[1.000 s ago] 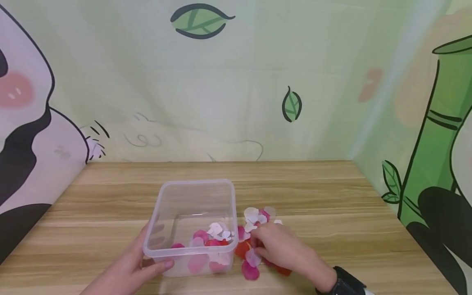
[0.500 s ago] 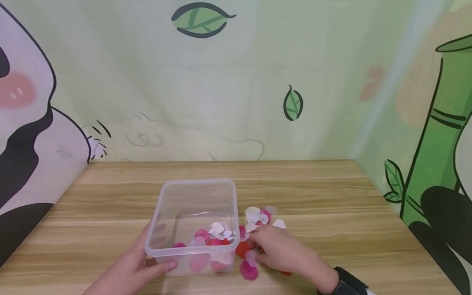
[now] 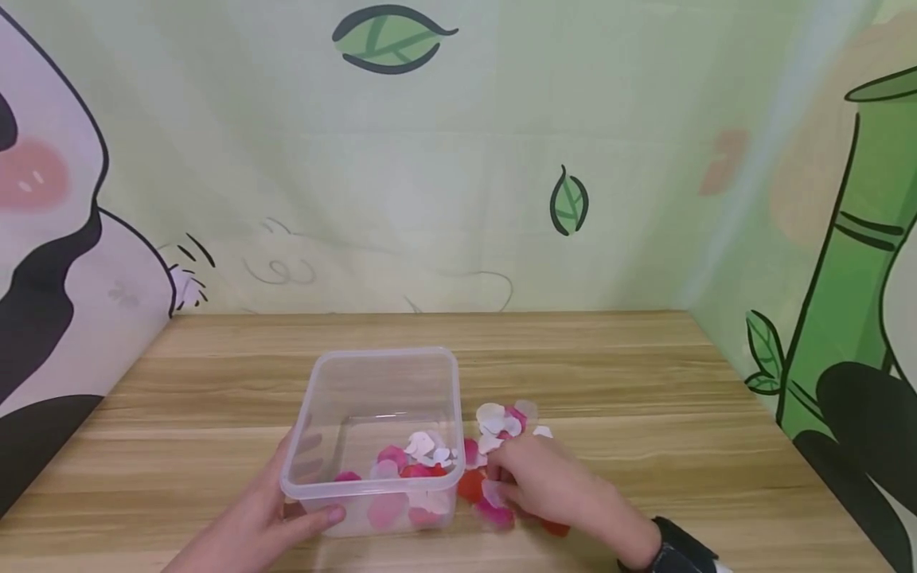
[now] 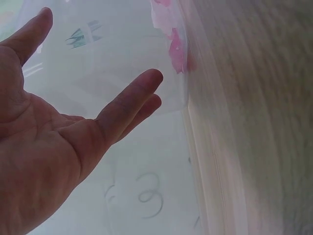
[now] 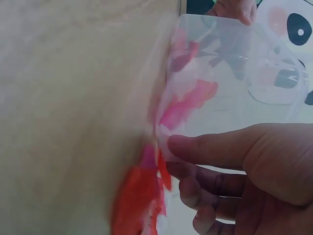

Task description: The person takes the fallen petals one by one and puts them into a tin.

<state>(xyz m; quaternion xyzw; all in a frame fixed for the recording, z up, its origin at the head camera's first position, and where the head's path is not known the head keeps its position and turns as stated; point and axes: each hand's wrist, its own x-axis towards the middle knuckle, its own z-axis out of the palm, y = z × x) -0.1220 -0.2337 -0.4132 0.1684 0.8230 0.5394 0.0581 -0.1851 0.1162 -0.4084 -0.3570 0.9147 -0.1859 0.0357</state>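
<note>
A clear plastic box (image 3: 387, 351) stands on the table with pink, white and red petal-like pieces (image 3: 392, 456) in its right part. My left hand (image 3: 251, 513) holds its near left corner, thumb on the front wall and fingers along the left side. In the left wrist view those fingers (image 4: 132, 100) lie against the see-through wall. Right of the box, my right hand (image 3: 544, 481) reaches into a loose pile, pinching a pale petal-like piece (image 5: 168, 143) between thumb and index finger. A magenta piece (image 3: 496, 516) and a red one (image 3: 471, 485) lie by its fingertips.
Wood-grain table (image 3: 236, 382) surface surrounds the box. White and magenta pieces (image 3: 493, 418) lie beyond my right hand, and a red one (image 3: 555, 528) lies under its near side. A printed green backdrop (image 3: 444, 159) rises behind the table.
The magenta piece near my right fingertips has shifted slightly right and away from me. My right fingers have moved a little within the pile; box and left hand stay nearly still.
</note>
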